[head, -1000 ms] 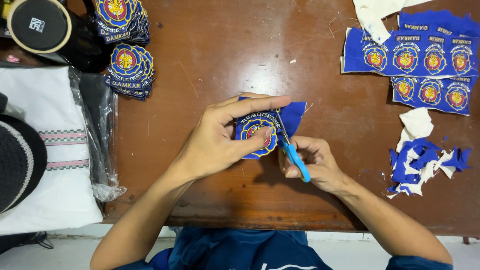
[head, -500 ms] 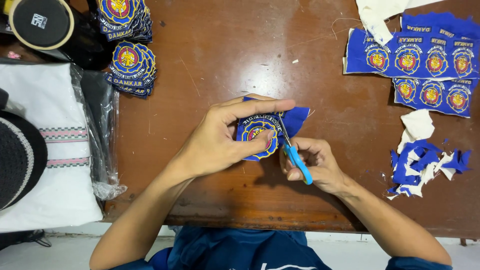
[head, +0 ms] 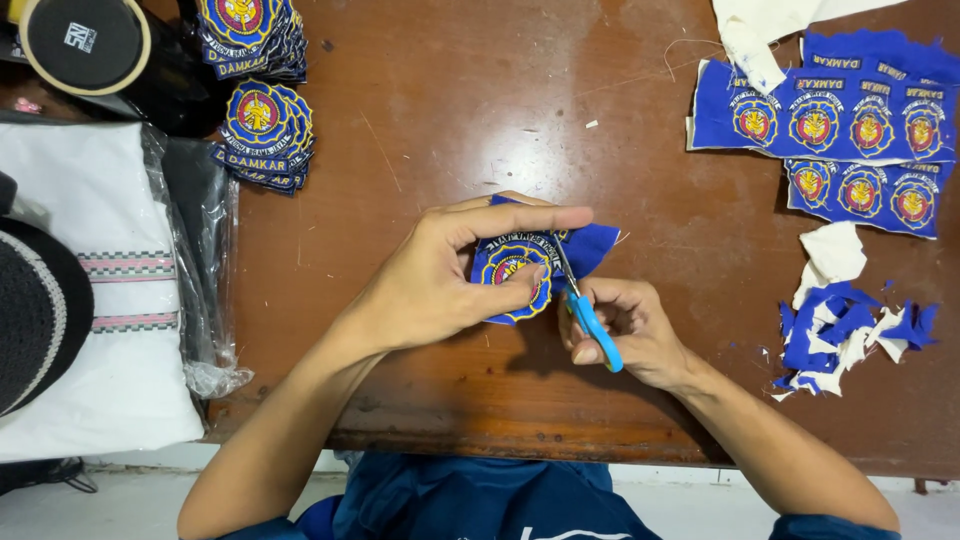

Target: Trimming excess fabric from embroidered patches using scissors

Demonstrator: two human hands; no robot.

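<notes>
My left hand [head: 450, 280] pinches a round blue embroidered patch [head: 510, 272] with a yellow emblem, held just above the brown wooden table [head: 440, 110]. A flap of untrimmed blue cloth [head: 592, 245] sticks out at the patch's right side. My right hand [head: 625, 330] grips small scissors with a blue handle [head: 592, 325]; their blades reach up along the right edge of the patch.
Two stacks of trimmed patches [head: 262, 125] lie at the far left. Uncut blue sheets of patches [head: 830, 120] lie at the far right, with blue and white scraps [head: 845, 330] below them. White folded cloth in plastic [head: 100, 290] and a black cap [head: 35, 310] lie left.
The patch has turned slightly in my left hand and the scissors have shifted a little along its right edge. Otherwise the scene is the same.
</notes>
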